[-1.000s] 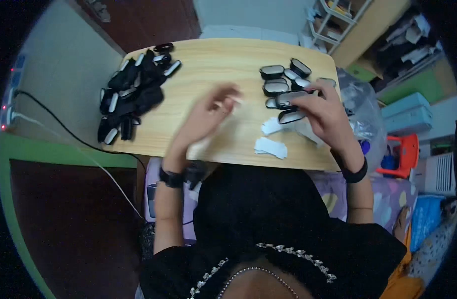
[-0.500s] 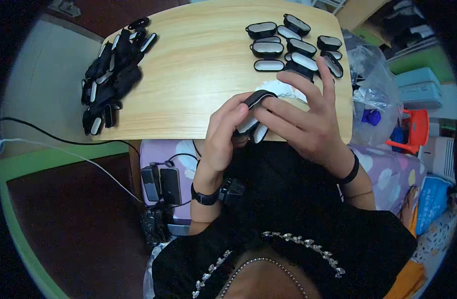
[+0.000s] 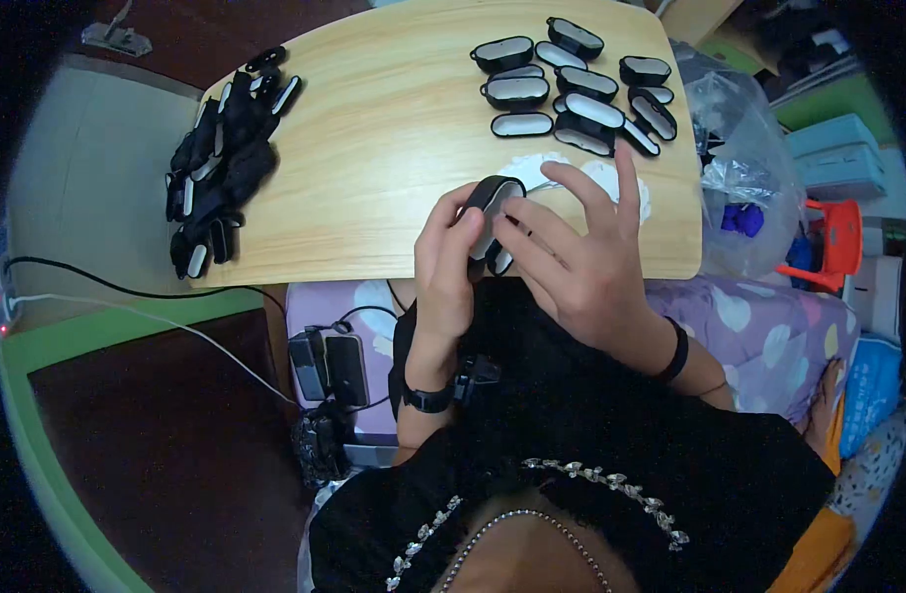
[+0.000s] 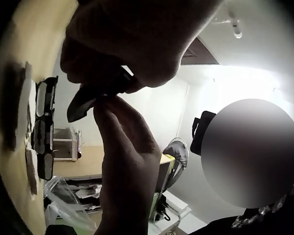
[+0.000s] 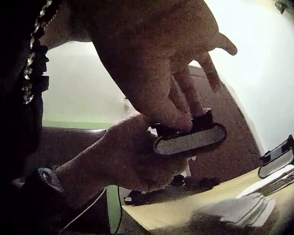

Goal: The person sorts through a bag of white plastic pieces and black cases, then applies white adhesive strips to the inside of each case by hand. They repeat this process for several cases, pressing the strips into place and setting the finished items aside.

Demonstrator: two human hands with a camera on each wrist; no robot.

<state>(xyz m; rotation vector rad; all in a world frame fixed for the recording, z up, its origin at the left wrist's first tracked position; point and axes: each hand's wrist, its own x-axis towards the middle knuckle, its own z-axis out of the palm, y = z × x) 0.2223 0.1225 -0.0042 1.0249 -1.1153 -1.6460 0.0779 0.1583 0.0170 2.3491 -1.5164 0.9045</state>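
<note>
Above the table's near edge, my left hand [image 3: 446, 267] grips a small black case [image 3: 488, 212] with a pale inside, its thumb across the side. My right hand [image 3: 596, 277] pinches the same case at its opening, with two other fingers raised and spread. In the left wrist view, the fingertips of the right hand [image 4: 129, 152] meet the dark case [image 4: 83, 103] beneath the left hand [image 4: 132, 39]. The right wrist view shows the case's pale oval face [image 5: 191, 141] between the right hand [image 5: 152, 58] and the left hand [image 5: 132, 156].
Several open black cases [image 3: 517, 93] with pale insides lie at the table's right. White paper pieces [image 3: 532, 170] lie just beyond the hands. A pile of black cases [image 3: 216, 158] covers the left end of the table [image 3: 374, 148]. A clear plastic bag [image 3: 744, 168] stands off the right edge.
Both hands came together from apart over the table, and the right hand brought a case from the right group to the left hand. Since the middle frame, the case has turned more upright.
</note>
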